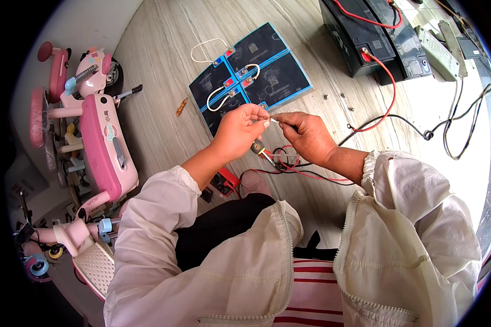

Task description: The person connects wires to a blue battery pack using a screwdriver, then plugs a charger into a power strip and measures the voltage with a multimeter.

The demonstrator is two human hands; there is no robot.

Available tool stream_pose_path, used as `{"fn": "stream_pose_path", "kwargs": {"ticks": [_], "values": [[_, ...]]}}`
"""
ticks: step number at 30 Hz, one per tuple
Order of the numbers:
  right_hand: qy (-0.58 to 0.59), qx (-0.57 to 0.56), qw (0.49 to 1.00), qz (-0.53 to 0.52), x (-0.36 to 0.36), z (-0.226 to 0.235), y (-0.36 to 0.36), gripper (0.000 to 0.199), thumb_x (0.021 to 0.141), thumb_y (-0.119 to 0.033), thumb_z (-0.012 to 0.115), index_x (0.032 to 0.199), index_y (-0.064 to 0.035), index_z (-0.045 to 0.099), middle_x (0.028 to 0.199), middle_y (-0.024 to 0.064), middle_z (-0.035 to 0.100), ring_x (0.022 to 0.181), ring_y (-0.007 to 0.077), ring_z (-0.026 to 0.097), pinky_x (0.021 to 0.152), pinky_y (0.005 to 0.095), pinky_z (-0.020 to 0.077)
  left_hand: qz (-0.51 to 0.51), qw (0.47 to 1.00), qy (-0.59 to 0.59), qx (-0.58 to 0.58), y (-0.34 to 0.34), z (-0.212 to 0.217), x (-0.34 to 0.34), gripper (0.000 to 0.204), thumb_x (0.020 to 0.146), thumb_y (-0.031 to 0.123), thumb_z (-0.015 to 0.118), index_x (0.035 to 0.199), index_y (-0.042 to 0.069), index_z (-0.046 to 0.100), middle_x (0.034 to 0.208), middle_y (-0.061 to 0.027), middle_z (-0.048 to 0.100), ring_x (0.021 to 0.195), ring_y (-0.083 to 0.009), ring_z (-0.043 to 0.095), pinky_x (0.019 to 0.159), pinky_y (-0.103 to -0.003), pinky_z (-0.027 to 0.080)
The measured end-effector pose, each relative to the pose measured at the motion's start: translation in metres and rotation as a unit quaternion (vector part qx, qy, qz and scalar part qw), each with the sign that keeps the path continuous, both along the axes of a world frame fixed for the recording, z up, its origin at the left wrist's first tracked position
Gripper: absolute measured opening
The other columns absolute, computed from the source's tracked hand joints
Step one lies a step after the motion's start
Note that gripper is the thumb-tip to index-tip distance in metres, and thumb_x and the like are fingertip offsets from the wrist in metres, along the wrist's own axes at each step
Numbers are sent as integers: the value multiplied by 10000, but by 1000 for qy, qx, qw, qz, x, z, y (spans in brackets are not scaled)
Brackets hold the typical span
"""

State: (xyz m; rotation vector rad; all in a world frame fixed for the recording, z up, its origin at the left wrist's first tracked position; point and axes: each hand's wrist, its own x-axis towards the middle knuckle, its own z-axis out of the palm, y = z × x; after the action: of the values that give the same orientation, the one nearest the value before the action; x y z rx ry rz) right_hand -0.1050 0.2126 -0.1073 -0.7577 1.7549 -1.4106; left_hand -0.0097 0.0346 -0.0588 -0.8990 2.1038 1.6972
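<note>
Floor (153, 60) | pink vehicle (101, 150) left | batteries (256, 48) ahead | tangled leads (282, 162) below | left hand (237, 132), right hand (310, 137) pinching pale piece (274, 120)

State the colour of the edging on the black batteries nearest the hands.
The edging is bright blue, best seen in the head view.

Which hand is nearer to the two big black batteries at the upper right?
Right. In the picture, the right hand is below and left of the batteries, not touching them; the left hand is farther off, to the left of the right hand.
</note>
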Motion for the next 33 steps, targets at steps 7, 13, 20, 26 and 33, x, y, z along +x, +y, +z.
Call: {"fn": "stream_pose_path", "kwargs": {"ticks": [7,13,20,26,33], "values": [[11,-7,1000,1,1,0,-1,242,936,-79,586,1152,-35,687,1001,180,709,891,278,699,808,346,543,2,1000,14,-22,0,2,-1,109,924,14,650,1029,16,620,924,-15,639,797,-50,567,657,-217,489],[-52,53,997,23,-2,-4,-5,230,928,-101,589,1130,-11,653,896,174,710,794,260,696,760,368,548,20,1000,10,-5,-16,-12,2,106,919,43,660,1016,9,633,886,-11,651,752,-61,565,656,-224,483],[-98,102,988,65,-3,-27,-14,178,940,-111,568,1054,19,610,845,135,717,776,228,703,740,355,554,17,997,-61,-40,-46,-33,-13,134,894,77,687,1012,12,689,865,-6,670,710,-77,566,651,-235,475],[-114,103,987,51,-1,-32,-10,157,933,-103,578,1034,9,621,836,144,712,783,258,702,748,378,546,-37,992,-86,-87,-46,-38,-25,132,883,62,694,1008,24,706,860,-2,676,741,-73,584,673,-238,487],[-126,106,986,43,-3,-35,-8,144,921,-100,593,1012,4,634,824,156,707,789,293,698,760,404,538,-45,989,-76,-118,-48,-47,-25,131,848,63,721,974,29,714,836,-32,698,766,-90,635,675,-269,513]]}}
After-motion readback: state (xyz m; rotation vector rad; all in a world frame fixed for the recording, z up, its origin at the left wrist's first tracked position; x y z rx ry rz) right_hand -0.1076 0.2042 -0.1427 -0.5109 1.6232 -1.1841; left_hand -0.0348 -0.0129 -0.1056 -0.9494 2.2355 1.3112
